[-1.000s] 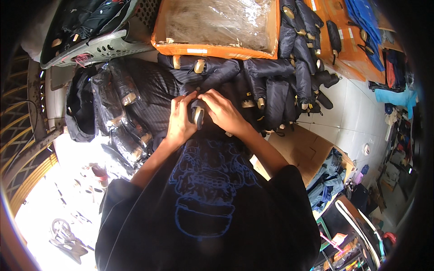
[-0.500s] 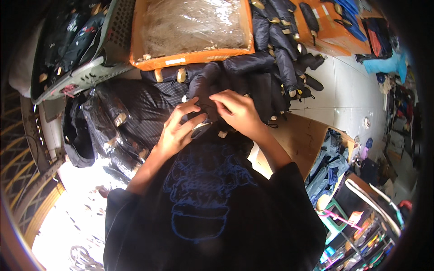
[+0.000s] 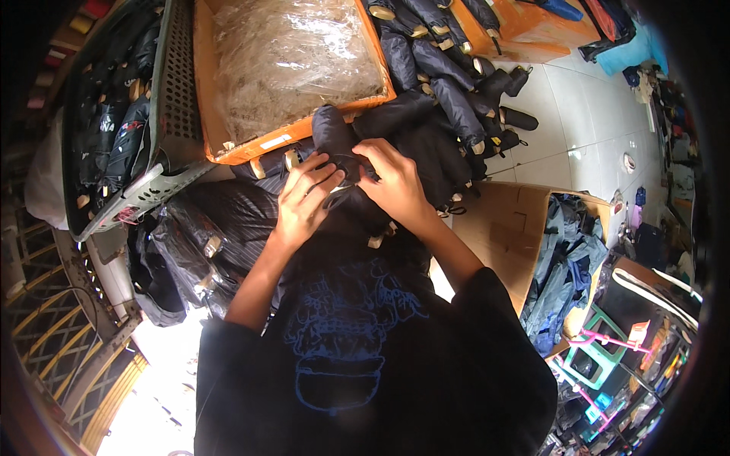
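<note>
In front of my chest, a dark folded umbrella (image 3: 331, 131) in a tube-like fabric cover points away from me. My left hand (image 3: 303, 201) has its fingers curled around the near end. From the other side, my right hand (image 3: 397, 182) pinches the same end with thumb and fingers. A round, paler rim shows between the hands, partly hidden by fingers. Beneath and beyond lie more dark folded umbrellas (image 3: 455, 110), several with tan end pieces. Left of my left hand spreads dark striped fabric (image 3: 239, 220), partly under clear plastic.
An orange carton (image 3: 296, 138) lined with clear plastic stands ahead. To its left, a grey perforated crate (image 3: 176, 99) holds dark umbrellas. On the right, an open cardboard box (image 3: 498, 228) contains blue-grey fabric pieces (image 3: 566, 262). A green stool (image 3: 601, 365) stands at lower right.
My view has shifted and turned slightly. My right hand has closed in on the umbrella's near end, beside my left fingers, and the umbrella now stands out more clearly.
</note>
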The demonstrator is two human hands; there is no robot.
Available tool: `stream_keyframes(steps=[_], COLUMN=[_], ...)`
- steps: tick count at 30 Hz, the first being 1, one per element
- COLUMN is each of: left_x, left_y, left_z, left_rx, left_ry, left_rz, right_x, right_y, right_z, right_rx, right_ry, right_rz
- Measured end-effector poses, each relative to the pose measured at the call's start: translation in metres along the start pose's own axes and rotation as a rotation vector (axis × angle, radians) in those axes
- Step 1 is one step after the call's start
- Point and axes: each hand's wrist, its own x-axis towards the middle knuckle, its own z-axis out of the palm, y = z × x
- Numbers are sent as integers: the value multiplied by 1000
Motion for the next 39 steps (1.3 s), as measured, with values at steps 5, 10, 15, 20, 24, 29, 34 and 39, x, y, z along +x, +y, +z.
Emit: stream_keyframes(steps=[5,10,15,20,24,29,34,39], left_x=[8,9,5,3,-7,-13,-7,-14], left_y=[3,0,-1,-1,-6,-5,-6,-6], left_z=[4,5,3,2,4,5,0,-7], left_rx=[47,63,52,45,27,30,21,-14], left_ry=[34,31,1,-40,-65,-101,-184,-172], left_rz=[-21,-4,-21,-14,-10,7,-75,-21], right_x=[-1,9,18,31,35,36,33,29], right_y=[-2,4,10,-1,8,5,15,26], right_z=[-1,-11,-28,-30,-31,-35,-21,-15], right_rx=[-10,14,285,349,150,-54,-190,177], right_ry=[66,-4,-48,-209,-337,-463,-434,-594], right_rz=[1,0,134,189,32,-55,-214,-32])
